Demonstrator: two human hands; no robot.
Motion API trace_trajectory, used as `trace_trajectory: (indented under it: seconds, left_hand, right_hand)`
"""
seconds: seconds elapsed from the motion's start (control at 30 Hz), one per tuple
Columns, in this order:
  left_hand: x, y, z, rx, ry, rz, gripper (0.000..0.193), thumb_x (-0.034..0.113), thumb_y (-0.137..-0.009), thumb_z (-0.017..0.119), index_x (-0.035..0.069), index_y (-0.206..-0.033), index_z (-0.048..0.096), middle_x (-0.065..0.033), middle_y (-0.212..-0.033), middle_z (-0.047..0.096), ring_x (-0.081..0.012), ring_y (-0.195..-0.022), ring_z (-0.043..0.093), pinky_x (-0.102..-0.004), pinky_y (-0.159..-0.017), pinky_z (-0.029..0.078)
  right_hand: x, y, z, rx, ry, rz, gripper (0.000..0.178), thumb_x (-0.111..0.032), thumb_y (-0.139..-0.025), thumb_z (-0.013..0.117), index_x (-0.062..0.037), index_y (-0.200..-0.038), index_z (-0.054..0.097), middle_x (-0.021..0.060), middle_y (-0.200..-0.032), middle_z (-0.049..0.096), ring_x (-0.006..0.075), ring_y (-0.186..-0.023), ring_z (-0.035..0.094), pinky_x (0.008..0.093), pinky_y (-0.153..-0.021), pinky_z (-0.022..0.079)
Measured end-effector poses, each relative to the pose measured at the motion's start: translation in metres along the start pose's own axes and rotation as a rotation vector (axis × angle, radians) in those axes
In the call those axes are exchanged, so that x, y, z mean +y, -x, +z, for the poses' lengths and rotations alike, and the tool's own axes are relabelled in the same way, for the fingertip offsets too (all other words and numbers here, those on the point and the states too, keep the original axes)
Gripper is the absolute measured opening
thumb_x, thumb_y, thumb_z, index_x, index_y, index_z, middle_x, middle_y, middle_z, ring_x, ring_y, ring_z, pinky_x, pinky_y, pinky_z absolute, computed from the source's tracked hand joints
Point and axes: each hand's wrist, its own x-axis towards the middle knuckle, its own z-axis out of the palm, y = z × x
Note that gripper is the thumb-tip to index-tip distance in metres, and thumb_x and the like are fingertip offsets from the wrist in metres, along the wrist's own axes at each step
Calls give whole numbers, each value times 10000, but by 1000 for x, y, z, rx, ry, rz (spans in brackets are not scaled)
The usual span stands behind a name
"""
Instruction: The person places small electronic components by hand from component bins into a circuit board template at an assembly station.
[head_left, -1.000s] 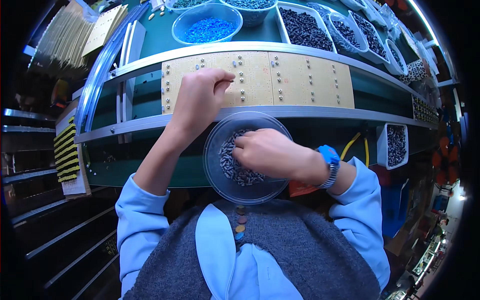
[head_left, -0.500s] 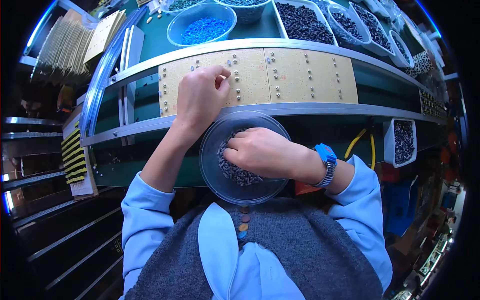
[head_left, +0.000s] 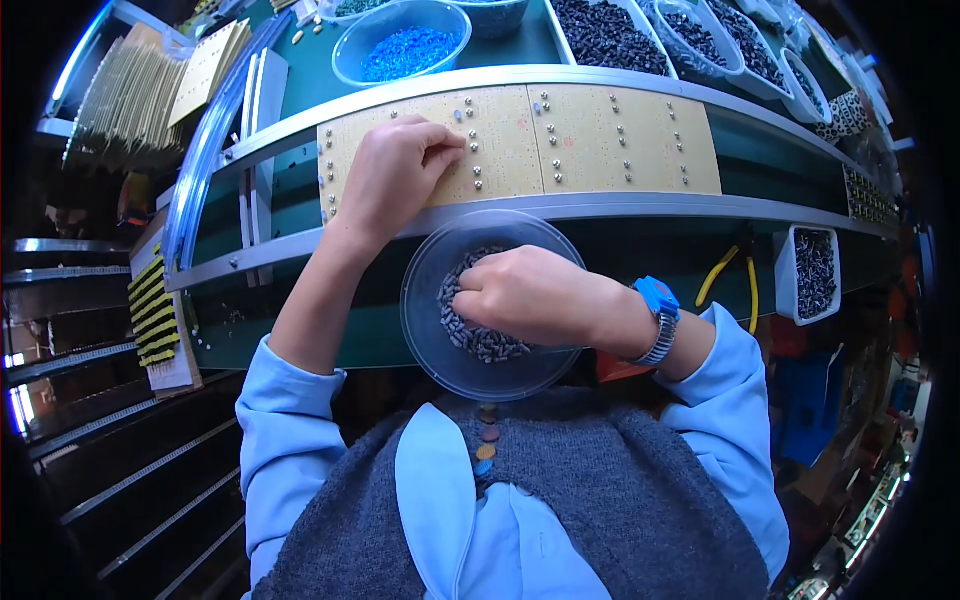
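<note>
My left hand is over the tan circuit board, thumb and forefinger pinched together near a column of small silvery studs. Whatever is between those fingertips is too small to make out. Just nearer to me, a clear round plastic bowl holds many small grey cylindrical parts. My right hand reaches into this bowl with fingers curled down among the parts, its fingertips hidden. A few small bluish parts stand on the board beside the studs.
Metal rails run along both long sides of the board. Behind stand a tub of blue parts and a tray of black parts. Yellow-handled pliers and a white tray lie at right, stacked boards at far left.
The view has shifted slightly. My left hand's fingertips have come a little nearer to me along the board. My right hand stays in the bowl, its fingers slightly shifted among the grey parts.
</note>
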Motion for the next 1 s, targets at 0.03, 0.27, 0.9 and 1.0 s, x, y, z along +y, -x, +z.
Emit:
trace_trajectory:
  seconds: [0.03, 0.27, 0.9, 1.0]
  left_hand:
    - [-2, 0, 0, 4, -2, -1, 107, -2, -733, 647, -42, -825, 683, -119, -757, 644, -208, -595, 552, -300, -588, 470]
    - [-10, 1, 4, -5, 65, -54, 91, 13, -746, 658, -32, -818, 689, -101, -747, 638, -181, -581, 534, -279, -571, 467]
    - [1, 1, 2, -57, -52, -69, 106, -2, -746, 681, -50, -840, 686, -120, -819, 660, -154, -631, 587, -217, -587, 507]
    - [0, 3, 5, -54, -64, -46, 142, -2, -742, 675, -55, -874, 670, -118, -815, 654, -157, -631, 586, -229, -595, 502]
  right_hand:
    - [1, -1, 0, -1, 1, -4, 15, -29, -765, 576, -30, -762, 561, 81, -733, 586, 223, -655, 594, 305, -639, 520]
    - [0, -1, 0, -30, 10, 30, 29, -34, -765, 575, -31, -742, 559, 76, -707, 565, 220, -647, 588, 306, -624, 517]
    - [1, 1, 5, 36, 37, 15, 48, -31, -767, 587, -30, -811, 605, 78, -802, 581, 201, -683, 588, 293, -665, 520]
    - [1, 1, 4, 121, 16, 25, 114, -19, -758, 604, -26, -870, 624, 82, -846, 592, 195, -680, 583, 293, -663, 517]
